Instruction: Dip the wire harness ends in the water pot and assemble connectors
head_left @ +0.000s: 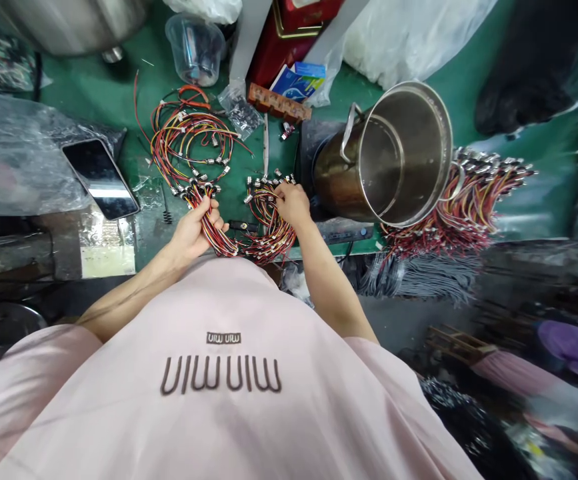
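wire bundle (223, 243), made of thin red, black, yellow and white strands, lies in the left grip (195, 230) over the near edge of the green counter (89, 75), its tails close to the person's pink shirt (223, 433). the left grip is curled snugly around the strands, thumb on top, a little short of the metal ends (203, 188). the bundle's long axis runs away from the person and leans slightly left: the metal ends point to the far side, while the tails curve back toward the shirt and to the right.

it looks light and limp, likely to bend and fan out if held by one end, and the smooth insulation may let single strands slide. the firmest hold should be around the whole group near the metal ends; tugging on one strand could strain its joint.

just right of it lies a second wire pile (269, 245), its metal tips also facing away. the right grip (293, 205) rests its fingers among those tips; whether it pinches a strand cannot be told. farther right, a steel pot (336, 183) leans, with a larger wire heap (461, 217) beside it. beyond the bundle, a loose wire coil (160, 155) spreads across the counter.
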A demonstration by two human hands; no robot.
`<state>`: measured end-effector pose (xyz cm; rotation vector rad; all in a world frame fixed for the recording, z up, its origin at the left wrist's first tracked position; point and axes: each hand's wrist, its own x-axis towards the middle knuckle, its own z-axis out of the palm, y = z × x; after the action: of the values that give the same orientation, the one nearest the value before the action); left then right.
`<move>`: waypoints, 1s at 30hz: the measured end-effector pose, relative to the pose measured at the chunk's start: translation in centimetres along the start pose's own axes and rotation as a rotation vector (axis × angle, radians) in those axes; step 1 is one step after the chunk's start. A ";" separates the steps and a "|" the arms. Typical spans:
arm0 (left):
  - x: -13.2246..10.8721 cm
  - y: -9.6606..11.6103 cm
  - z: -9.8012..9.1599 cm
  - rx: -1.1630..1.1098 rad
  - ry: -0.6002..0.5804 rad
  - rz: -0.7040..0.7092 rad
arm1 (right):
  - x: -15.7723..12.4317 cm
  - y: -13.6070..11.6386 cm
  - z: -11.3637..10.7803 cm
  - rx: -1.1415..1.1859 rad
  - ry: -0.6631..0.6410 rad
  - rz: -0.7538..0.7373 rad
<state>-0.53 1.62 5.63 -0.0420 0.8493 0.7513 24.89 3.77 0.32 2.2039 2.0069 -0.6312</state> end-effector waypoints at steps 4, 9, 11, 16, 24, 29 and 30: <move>0.0 0.0 -0.1 -0.008 0.004 0.005 | 0.3 -0.5 -0.3 -0.087 -0.039 -0.027; -0.1 -0.1 -0.4 -0.017 0.020 0.011 | 0.2 -0.9 -1.3 -0.093 -0.112 0.012; 0.0 -0.1 -0.6 -0.024 0.017 0.006 | 0.1 -0.8 -1.9 -0.064 -0.140 0.015; 0.1 -0.7 -0.7 -0.065 0.012 0.021 | -0.5 -0.3 -2.7 -0.045 -0.192 -0.085; 0.2 -1.6 -1.9 -0.118 -0.064 -0.022 | 0.6 -0.1 -0.9 0.032 -0.228 -0.016; -0.2 -2.4 -2.6 -0.172 -0.099 0.007 | 0.5 -1.8 -0.1 -0.088 -0.237 -0.024; -0.2 -2.6 -2.7 -0.181 -0.111 0.014 | 0.4 -2.3 0.1 -0.144 -0.239 -0.026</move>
<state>-0.82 -1.27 3.30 -0.1547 0.6747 0.8345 22.69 4.45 0.57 1.9244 1.8988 -0.6924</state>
